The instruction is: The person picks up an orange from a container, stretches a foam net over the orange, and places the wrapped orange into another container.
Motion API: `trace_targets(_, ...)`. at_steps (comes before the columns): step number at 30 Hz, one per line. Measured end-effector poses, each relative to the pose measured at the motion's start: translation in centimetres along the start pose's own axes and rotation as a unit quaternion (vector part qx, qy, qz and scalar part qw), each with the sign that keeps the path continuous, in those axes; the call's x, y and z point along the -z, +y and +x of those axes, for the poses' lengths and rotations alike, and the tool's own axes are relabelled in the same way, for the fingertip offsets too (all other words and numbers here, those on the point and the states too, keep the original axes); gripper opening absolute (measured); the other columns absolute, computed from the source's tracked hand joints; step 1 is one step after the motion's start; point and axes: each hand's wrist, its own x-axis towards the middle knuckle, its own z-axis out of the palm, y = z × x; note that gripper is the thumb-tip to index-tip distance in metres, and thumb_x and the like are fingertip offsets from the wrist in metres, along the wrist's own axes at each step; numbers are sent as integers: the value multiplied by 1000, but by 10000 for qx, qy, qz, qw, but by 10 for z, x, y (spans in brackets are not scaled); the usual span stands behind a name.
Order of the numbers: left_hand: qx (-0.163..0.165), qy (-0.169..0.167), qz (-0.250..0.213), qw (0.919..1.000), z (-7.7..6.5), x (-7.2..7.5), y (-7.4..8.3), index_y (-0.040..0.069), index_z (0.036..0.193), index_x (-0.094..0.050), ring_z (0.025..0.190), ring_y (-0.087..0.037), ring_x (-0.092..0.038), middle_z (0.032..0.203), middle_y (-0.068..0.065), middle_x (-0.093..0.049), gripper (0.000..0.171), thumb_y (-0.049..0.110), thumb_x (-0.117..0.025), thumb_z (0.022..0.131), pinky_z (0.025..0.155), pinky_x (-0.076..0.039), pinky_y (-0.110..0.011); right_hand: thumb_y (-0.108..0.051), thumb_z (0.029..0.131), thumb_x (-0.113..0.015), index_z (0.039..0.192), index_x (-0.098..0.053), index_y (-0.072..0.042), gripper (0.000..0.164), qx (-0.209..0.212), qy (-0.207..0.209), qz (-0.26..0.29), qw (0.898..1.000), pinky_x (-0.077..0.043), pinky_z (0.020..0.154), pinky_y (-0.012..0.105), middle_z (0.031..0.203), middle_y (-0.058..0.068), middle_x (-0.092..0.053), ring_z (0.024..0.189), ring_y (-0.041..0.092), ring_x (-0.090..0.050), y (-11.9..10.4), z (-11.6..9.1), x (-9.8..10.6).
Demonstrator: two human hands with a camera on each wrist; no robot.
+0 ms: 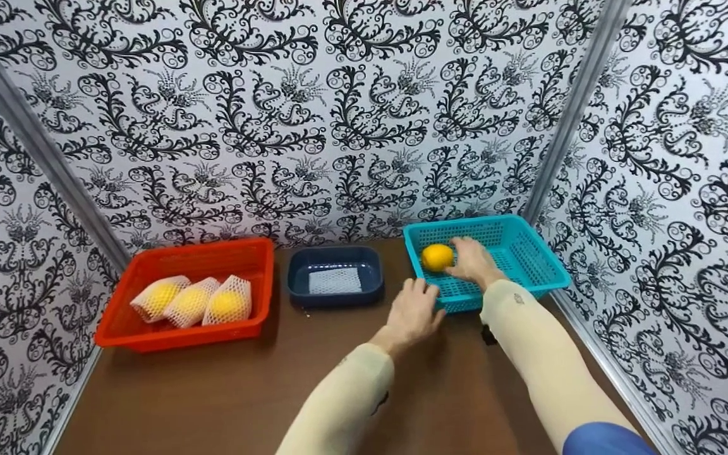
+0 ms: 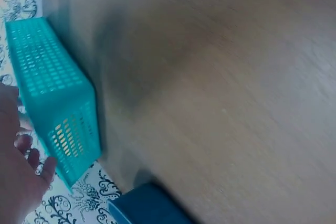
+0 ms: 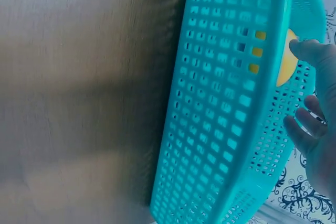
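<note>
A round yellow-orange fruit that looks like an orange (image 1: 437, 258) lies in the left end of a turquoise slotted basket (image 1: 525, 258). My right hand (image 1: 473, 262) reaches into the basket on the fruit's right side. In the right wrist view the thumb is at the orange (image 3: 287, 66), while the other fingers, loosely bent, stay apart from it. Just outside the basket's near left corner is my left hand (image 1: 412, 313), holding nothing. Its fingers appear beside the basket (image 2: 58, 95) in the left wrist view; whether they touch the rim I cannot tell.
Left of the basket stands a navy tray (image 1: 335, 301) with white foam netting (image 1: 335, 280) in it. Farther left, a red-orange basket (image 1: 181, 338) holds three yellow fruits in white nets (image 1: 228, 305). Patterned wall panels (image 1: 313, 139) enclose the brown table (image 1: 231, 392).
</note>
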Motion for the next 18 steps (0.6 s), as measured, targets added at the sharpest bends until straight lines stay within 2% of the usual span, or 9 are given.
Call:
trace_targets(4, -321, 238, 288, 9988, 6, -14, -6, 17, 122, -73, 111, -26, -64, 118, -7, -70, 25, 36, -76, 107, 89, -65, -35, -28, 101, -84, 163, -49, 5, 79, 170, -18, -186, 9997, -51, 122, 66, 161, 33, -56, 145, 52, -59, 7, 12, -8)
trace_targets(8, -427, 395, 322, 9978, 8, -18, -12, 18, 118, -73, 109, -23, -63, 115, -6, -68, 18, 30, -78, 107, 86, -66, -31, -26, 99, -86, 162, -48, 6, 80, 407, 2, -280, 9988, -52, 120, 66, 159, 33, -57, 143, 52, -60, 8, 22, -17)
trace_targets(12, -611, 443, 453, 9961, 7, -18, -13, 17, 121, -72, 108, -23, -63, 117, -6, -67, 16, 23, -76, 107, 84, -66, -28, -25, 98, -87, 168, -41, 6, 89, 674, -352, -417, 9962, -48, 123, 69, 170, 34, -46, 151, 56, -52, 5, 27, -24)
trace_targets(15, -716, 612, 623, 9936, 7, -19, -13, 18, 120, -73, 106, -21, -63, 116, -6, -67, 18, 18, -78, 103, 83, -66, -26, -25, 97, -87, 170, -37, 4, 93, 808, -608, -519, 9935, -44, 126, 72, 176, 34, -38, 157, 60, -44, 2, 29, -26)
trace_targets(18, -667, 749, 856, 9913, 11, -19, -14, 20, 118, -73, 107, -20, -62, 115, -4, -67, 22, 18, -82, 99, 86, -66, -24, -26, 97, -88, 172, -37, 1, 95, 873, -628, -632, 9922, -42, 128, 72, 177, 32, -37, 160, 60, -39, 0, 34, -27)
